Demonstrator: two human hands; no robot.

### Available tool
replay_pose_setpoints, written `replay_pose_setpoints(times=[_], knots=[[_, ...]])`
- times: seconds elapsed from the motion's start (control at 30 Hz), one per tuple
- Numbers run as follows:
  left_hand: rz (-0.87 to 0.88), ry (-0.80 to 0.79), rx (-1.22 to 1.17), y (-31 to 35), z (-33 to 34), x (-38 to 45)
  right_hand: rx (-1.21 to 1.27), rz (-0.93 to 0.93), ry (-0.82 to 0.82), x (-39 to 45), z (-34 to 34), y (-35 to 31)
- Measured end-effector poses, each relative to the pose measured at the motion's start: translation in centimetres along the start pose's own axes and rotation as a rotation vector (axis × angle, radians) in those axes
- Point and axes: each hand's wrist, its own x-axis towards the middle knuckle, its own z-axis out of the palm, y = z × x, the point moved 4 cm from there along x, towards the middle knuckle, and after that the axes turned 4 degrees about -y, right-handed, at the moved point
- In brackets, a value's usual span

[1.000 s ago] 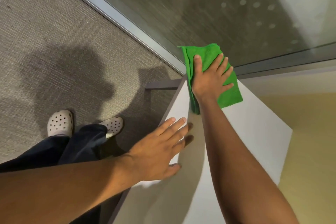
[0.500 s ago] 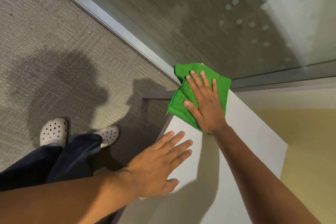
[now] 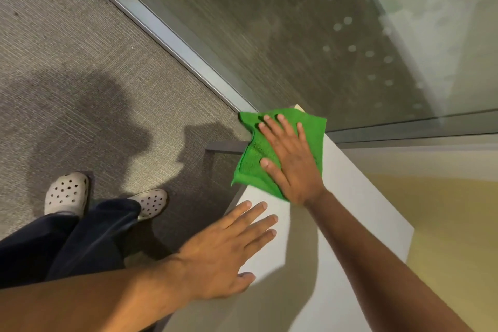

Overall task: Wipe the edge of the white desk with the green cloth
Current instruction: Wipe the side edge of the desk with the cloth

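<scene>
Green microfibre cloth (image 3: 253, 167): centre of the frame, lying over the far corner of the white desk (image 3: 350, 224), its left part draped past the desk's left edge and hanging over the carpet side. Right hand (image 3: 289, 159): flat on top of the cloth, palm down, fingers spread and extended toward the upper left of the frame, pressing rather than clasping; the thumb lies across the cloth's lower left part. Left hand (image 3: 226, 250): lower centre, palm down, fingers open and splayed, holding nothing, resting at the desk's left edge just below the cloth and apart from it; whether the palm fully touches the surface cannot be told. Both bare forearms enter from the bottom of the frame and cast shadows on the desk top. Glass partition (image 3: 296, 35): upper right, in a grey metal frame (image 3: 172, 35), meeting the desk's far corner. Grey carpet (image 3: 67, 75): left half of the frame, carrying a dark shadow of the person. Perforated white clogs (image 3: 67, 193): lower left, below dark trouser legs (image 3: 80, 237). Yellowish surface (image 3: 444, 210): right of the desk.
</scene>
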Motion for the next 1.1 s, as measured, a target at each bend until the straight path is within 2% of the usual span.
replay_pose_setpoints(times=[0.1, 0.2, 0.27, 0.33, 0.5, 0.63, 0.77, 0.87, 1.1], knots=[[0.002, 0.006, 0.0, 0.2, 0.0, 0.0, 0.046, 0.157, 0.069, 3.0, -1.2, 2.1], [0.0, -0.002, -0.001, 0.2, 0.1, -0.1, 0.112, 0.462, 0.189, 4.7, -2.1, 3.2], [0.006, -0.012, 0.012, 0.2, 0.0, -0.1, 0.15, 0.623, 0.234, 4.5, -1.8, 2.3], [0.011, -0.015, 0.022, 0.3, 0.1, -0.1, 0.166, 0.706, 0.242, 3.3, -0.8, 0.3], [0.019, -0.042, 0.051, 0.3, 0.0, 0.0, 0.161, 0.617, 0.152, -0.2, 1.6, -4.0], [0.017, -0.013, 0.048, 0.3, 0.1, 0.0, 0.108, 0.565, 0.134, 1.0, 0.7, -2.1], [0.013, 0.026, 0.063, 0.3, 0.2, -0.1, 0.115, 0.681, 0.19, 3.3, -1.0, 0.4], [0.034, 0.021, 0.067, 0.4, 0.1, -0.4, 0.162, 0.741, 0.209, 3.1, -0.6, -0.8], [0.041, 0.025, 0.096, 0.2, -0.4, -0.2, 0.239, 0.575, 0.159, -3.1, 1.9, -5.8]])
